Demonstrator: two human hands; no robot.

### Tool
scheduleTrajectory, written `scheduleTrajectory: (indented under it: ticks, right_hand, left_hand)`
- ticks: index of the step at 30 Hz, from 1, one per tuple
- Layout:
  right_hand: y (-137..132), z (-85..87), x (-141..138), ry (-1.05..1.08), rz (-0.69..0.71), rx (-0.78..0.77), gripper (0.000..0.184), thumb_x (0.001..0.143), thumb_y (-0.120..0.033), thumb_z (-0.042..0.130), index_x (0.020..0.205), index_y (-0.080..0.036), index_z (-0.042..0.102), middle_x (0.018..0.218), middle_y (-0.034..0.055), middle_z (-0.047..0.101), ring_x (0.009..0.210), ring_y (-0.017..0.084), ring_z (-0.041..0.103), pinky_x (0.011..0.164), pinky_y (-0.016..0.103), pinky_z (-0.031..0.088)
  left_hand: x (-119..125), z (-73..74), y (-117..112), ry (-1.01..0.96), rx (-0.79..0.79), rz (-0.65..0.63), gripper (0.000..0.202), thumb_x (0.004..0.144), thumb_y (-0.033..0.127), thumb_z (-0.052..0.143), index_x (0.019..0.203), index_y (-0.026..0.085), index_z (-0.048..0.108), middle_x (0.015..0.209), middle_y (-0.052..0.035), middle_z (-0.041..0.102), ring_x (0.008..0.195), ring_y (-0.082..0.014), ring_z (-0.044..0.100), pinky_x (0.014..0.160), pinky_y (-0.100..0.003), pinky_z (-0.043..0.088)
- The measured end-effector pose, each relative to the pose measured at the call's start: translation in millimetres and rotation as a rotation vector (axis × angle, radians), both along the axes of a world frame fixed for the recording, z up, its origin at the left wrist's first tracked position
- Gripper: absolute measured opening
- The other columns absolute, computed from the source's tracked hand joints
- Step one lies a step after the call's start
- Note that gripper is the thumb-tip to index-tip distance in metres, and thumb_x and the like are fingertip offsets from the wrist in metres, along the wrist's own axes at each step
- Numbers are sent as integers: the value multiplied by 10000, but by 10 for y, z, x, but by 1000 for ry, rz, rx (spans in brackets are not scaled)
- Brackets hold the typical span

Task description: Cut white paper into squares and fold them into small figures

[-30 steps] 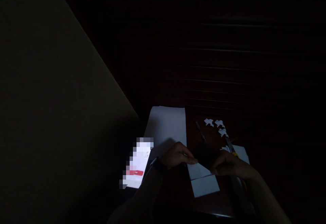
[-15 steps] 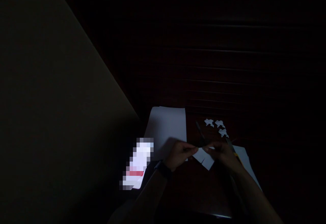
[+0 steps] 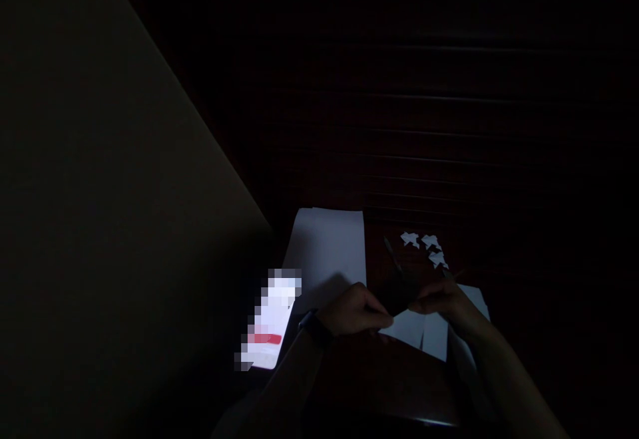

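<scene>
A small white piece of paper (image 3: pixel 408 330) is stretched between my two hands above the dark table, with a dark slit or gap in its right part. My left hand (image 3: pixel 355 310), with a dark watch (image 3: pixel 315 327) at the wrist, pinches the paper's left corner between thumb and fingers. Its top edge, farther right, is pinched by my right hand (image 3: pixel 442 299). Beyond my hands lies a pen (image 3: pixel 393 255). Three small folded paper figures (image 3: pixel 410 239) rest behind my right hand.
White sheets (image 3: pixel 329 239) lie at the back left, more paper (image 3: pixel 474 296) under my right forearm. A lit phone (image 3: pixel 272 326), its screen blurred, is at the left. A pale wall (image 3: pixel 124 193) rises on the left; dark slatted wood (image 3: pixel 424 126) stands behind. The room is dim.
The paper has turned and been spread wider, its lower edge now nearer me and to the right. My hands have moved apart and slightly lower. The yellow-handled thing by my right hand is now hidden.
</scene>
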State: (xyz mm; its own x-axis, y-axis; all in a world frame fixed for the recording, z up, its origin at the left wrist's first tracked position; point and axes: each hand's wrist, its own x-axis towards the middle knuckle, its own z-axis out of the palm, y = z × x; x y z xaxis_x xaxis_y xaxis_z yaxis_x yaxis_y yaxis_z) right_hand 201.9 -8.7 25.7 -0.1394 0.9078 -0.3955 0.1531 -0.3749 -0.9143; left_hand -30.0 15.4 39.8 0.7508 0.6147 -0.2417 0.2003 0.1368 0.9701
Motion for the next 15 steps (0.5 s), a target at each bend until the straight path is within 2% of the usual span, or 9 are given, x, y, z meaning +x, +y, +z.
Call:
scheduleTrajectory:
  ticks: [4,10,11,13,15]
  right_hand:
    - [-1,69,56,8,-56,-31,110,526,-230,742,515,-146,671,497,-1,574,481,114,465,484,248,333]
    - [-18,119,173,67,-157,-70,126,532,-241,748,536,-143,669,480,2,558,430,105,448,433,247,307]
    - [-16,120,192,65,-187,-59,140,533,-254,751,543,-142,668,482,5,558,429,109,453,431,250,309]
    - [-8,117,198,37,-237,-3,170,551,-288,752,562,-142,665,503,11,568,445,118,468,443,254,322]
    - [2,110,144,-28,-232,73,196,587,-325,740,590,-143,668,544,18,587,487,126,488,473,256,341]
  left_hand:
    - [-17,-23,2,-77,-104,-71,280,748,383,580,763,146,731,787,-111,710,631,-177,652,540,-250,462]
    - [-196,4,94,-56,-96,-49,265,751,349,589,827,132,721,801,-124,708,662,-181,659,576,-258,483]
    - [-226,13,118,-48,-83,-11,266,748,346,595,822,124,720,792,-125,707,666,-185,658,592,-267,490]
    - [-241,19,154,-51,-39,144,288,761,356,581,833,109,713,804,-131,701,695,-191,654,621,-282,499]
    - [-173,-7,156,-87,-5,295,328,781,375,558,927,112,690,880,-131,691,758,-193,645,640,-280,500]
